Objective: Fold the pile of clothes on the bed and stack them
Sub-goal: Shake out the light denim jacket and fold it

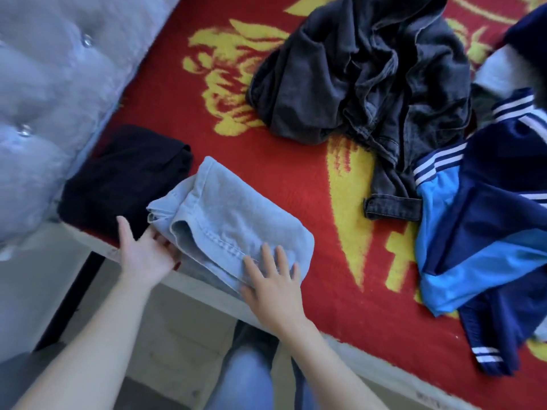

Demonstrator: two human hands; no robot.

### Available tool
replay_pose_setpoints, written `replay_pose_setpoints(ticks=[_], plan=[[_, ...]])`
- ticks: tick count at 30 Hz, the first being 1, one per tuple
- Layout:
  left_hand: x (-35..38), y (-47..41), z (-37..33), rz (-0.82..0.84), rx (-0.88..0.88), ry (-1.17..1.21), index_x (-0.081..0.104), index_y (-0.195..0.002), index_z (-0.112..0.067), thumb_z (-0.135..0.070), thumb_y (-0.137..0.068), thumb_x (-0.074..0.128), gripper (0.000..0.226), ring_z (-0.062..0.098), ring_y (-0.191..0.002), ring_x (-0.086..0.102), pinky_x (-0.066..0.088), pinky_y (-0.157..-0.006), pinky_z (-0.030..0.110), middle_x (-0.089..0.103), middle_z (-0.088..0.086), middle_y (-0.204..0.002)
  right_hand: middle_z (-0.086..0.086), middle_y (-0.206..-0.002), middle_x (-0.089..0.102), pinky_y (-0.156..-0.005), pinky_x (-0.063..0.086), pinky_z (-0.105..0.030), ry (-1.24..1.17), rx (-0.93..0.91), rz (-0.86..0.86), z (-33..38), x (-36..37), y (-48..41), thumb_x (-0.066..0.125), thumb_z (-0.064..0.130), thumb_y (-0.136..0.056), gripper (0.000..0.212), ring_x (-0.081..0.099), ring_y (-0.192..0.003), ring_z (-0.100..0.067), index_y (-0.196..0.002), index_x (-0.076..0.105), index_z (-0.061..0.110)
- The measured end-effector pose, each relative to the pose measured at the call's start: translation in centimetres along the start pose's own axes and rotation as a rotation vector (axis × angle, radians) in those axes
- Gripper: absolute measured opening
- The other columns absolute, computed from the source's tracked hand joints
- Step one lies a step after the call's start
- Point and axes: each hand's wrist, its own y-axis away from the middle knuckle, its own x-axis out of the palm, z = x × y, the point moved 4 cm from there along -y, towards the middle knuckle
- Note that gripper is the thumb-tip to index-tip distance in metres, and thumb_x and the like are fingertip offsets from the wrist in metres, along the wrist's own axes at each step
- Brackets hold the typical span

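Observation:
Folded light blue jeans point(231, 220) lie at the near edge of the bed. My left hand point(145, 253) touches their left end, with the fingertips slipped under the fold. My right hand point(272, 282) rests flat on their near right corner with fingers spread. A folded black garment point(124, 179) sits just left of the jeans by the headboard. An unfolded dark grey pair of jeans point(364, 78) lies crumpled further back. A navy and light blue track jacket point(479, 232) with white stripes is heaped at the right.
The bed is covered by a red blanket with yellow patterns point(296, 179). A grey tufted headboard point(44, 93) stands at the left. The mattress edge point(207, 291) runs diagonally below my hands, with floor and my legs beneath it.

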Motion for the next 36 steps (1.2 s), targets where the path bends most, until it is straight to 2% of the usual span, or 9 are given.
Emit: replay_pose_setpoints(ticks=[3, 6, 11, 15, 18, 21, 25, 30, 36], plan=[[1.3, 0.1, -1.9, -0.027, 0.069, -0.146, 0.049, -0.130, -0.017, -0.061, -0.087, 0.044, 0.062, 0.025, -0.117, 0.054, 0.044, -0.092, 0.040, 0.055, 0.009, -0.132, -0.010, -0.125, 0.061, -0.081, 0.049, -0.053, 0.112, -0.093, 0.175, -1.8, 4.1, 1.1, 0.082, 0.035, -0.043, 0.088, 0.059, -0.112, -0.037, -0.123, 0.044, 0.032], [1.9, -0.7, -2.3, -0.107, 0.201, -0.536, 0.028, -0.145, -0.021, -0.033, -0.082, 0.069, 0.076, 0.015, -0.122, 0.046, 0.039, -0.101, 0.034, 0.041, -0.004, -0.140, -0.007, -0.125, 0.061, -0.079, 0.049, -0.057, 0.271, -0.201, 0.144, -1.5, 4.7, 0.9, 0.082, 0.028, -0.041, 0.089, 0.056, -0.112, -0.042, -0.121, 0.043, 0.032], [2.7, 0.0, -2.7, -0.245, 0.480, -0.893, 0.056, -0.119, -0.020, 0.001, -0.079, 0.063, 0.045, 0.013, -0.101, 0.051, 0.041, -0.087, 0.028, 0.055, -0.007, -0.110, -0.009, -0.128, 0.051, -0.078, 0.047, -0.063, 0.315, -0.180, 0.095, -1.2, 5.3, 0.7, 0.086, 0.027, -0.036, 0.089, 0.049, -0.115, -0.044, -0.118, 0.051, 0.032], [0.3, 0.4, -1.6, -0.458, 0.405, -1.093, 0.047, -0.132, -0.011, -0.004, -0.083, 0.061, 0.052, 0.032, -0.115, 0.046, 0.038, -0.092, 0.039, 0.049, 0.014, -0.130, -0.009, -0.134, 0.038, -0.082, 0.044, -0.065, 0.335, -0.204, 0.083, -1.3, 5.8, 1.5, 0.086, 0.026, -0.034, 0.098, 0.037, -0.121, -0.042, -0.123, 0.044, 0.031], [3.4, 2.6, -2.4, -0.378, 1.083, -1.446, 0.045, -0.131, -0.005, -0.017, -0.083, 0.056, 0.050, 0.041, -0.116, 0.041, 0.034, -0.093, 0.049, 0.043, 0.021, -0.131, -0.008, -0.137, 0.036, -0.085, 0.041, -0.066, 0.342, -0.180, 0.095, -1.7, 6.4, 1.1, 0.090, 0.028, -0.030, 0.108, 0.034, -0.124, -0.041, -0.127, 0.042, 0.032], [5.7, 4.9, 2.8, 0.284, 1.685, -1.838, 0.040, -0.133, -0.017, -0.048, -0.078, 0.051, 0.064, 0.035, -0.130, 0.031, 0.028, -0.100, 0.049, 0.033, 0.015, -0.142, -0.007, -0.140, 0.035, -0.086, 0.039, -0.068, 0.383, -0.175, 0.101, -2.3, 7.1, 0.5, 0.092, 0.034, -0.028, 0.116, 0.033, -0.126, -0.041, -0.131, 0.037, 0.033], [0.3, 0.9, 7.4, 0.557, 1.299, -2.406, 0.004, -0.149, -0.034, -0.062, -0.044, 0.079, 0.132, 0.042, -0.141, 0.001, 0.003, -0.110, 0.056, -0.008, 0.008, -0.158, -0.007, -0.139, 0.035, -0.085, 0.040, -0.067, 0.395, -0.226, 0.027, -2.4, 7.1, 0.5, 0.091, 0.029, -0.025, 0.123, 0.034, -0.125, -0.040, -0.134, 0.034, 0.033], [0.0, -1.1, 3.7, 0.143, 1.053, -2.361, 0.014, -0.143, -0.027, -0.009, -0.021, 0.089, 0.144, 0.047, -0.123, 0.030, -0.015, -0.110, 0.052, 0.030, 0.017, -0.141, -0.012, -0.129, 0.040, -0.080, 0.046, -0.062, 0.460, -0.289, -0.117, -3.5, 6.0, 0.1, 0.084, 0.017, -0.027, 0.114, 0.039, -0.116, -0.039, -0.130, 0.038, 0.031], [0.0, -1.4, 5.7, 0.244, 1.185, -2.230, 0.012, -0.144, -0.026, -0.019, -0.016, 0.093, 0.152, 0.045, -0.111, 0.038, 0.040, -0.087, 0.066, 0.034, 0.020, -0.135, -0.011, -0.119, 0.044, -0.085, 0.044, -0.057, 0.534, -0.490, -0.351, -7.4, 2.0, -0.3, 0.050, 0.004, -0.064, 0.067, 0.043, -0.111, -0.035, -0.127, 0.043, 0.025]])
